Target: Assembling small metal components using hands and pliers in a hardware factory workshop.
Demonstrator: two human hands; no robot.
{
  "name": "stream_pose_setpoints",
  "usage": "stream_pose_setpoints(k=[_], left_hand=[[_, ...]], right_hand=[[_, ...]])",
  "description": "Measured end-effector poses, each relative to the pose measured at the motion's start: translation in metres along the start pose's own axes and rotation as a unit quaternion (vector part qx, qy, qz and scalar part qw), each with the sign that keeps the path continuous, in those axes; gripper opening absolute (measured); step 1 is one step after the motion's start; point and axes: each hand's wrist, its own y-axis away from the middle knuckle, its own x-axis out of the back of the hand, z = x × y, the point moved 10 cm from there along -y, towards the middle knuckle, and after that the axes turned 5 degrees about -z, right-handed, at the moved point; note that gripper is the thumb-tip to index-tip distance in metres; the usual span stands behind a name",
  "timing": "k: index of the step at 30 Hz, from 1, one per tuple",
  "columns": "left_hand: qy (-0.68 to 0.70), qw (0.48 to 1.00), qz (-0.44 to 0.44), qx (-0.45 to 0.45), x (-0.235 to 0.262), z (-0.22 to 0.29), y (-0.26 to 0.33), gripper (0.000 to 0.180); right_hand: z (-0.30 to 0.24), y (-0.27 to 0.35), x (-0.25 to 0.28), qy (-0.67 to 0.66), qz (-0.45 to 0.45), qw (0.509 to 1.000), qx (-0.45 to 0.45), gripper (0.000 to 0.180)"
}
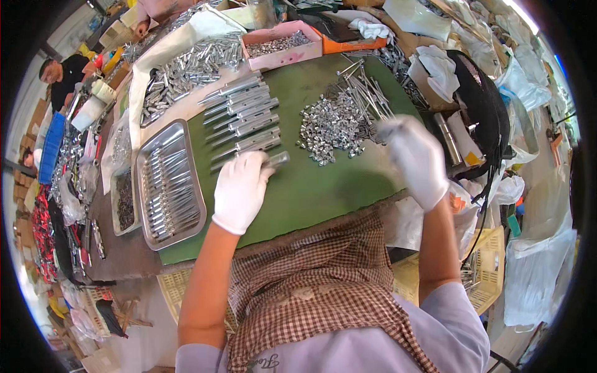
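Note:
My left hand (pixel 239 191), in a white glove, is closed round a shiny metal tube (pixel 278 160) whose end sticks out past the fingertips. Just beyond it on a green mat (pixel 311 208) lies a column of similar metal tubes (pixel 252 118), with thin pointed rods projecting from their left ends. My right hand (pixel 415 160), also gloved, is smeared by motion, so its fingers and anything in them do not show clearly. It is beside a heap of small metal nut-like pieces (pixel 333 127) and a loose bundle of long thin metal rods (pixel 370 90).
A steel tray (pixel 202 208) of slender metal parts stands at the left. Behind are a white-lined container of metal parts (pixel 205 62) and a pink box (pixel 286 53) of small pieces. Black mesh (pixel 482 99) and plastic bags crowd the right. Another person (pixel 65 78) is at far left.

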Motion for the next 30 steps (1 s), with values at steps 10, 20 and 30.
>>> stream_pose_setpoints(k=[10,20,30], left_hand=[[0.027,0.980,-0.184,-0.067,0.000,0.070,0.007,0.031],[0.175,0.979,-0.107,0.001,0.010,0.053,0.022,0.032],[0.186,0.978,-0.091,0.023,0.003,0.054,0.023,0.030]], right_hand=[[0.012,0.055,-0.116,-0.167,-0.208,0.935,-0.233,0.032],[0.011,0.050,-0.111,-0.100,-0.165,0.975,-0.109,0.021],[0.003,0.048,-0.100,-0.049,-0.102,0.993,-0.019,0.023]])
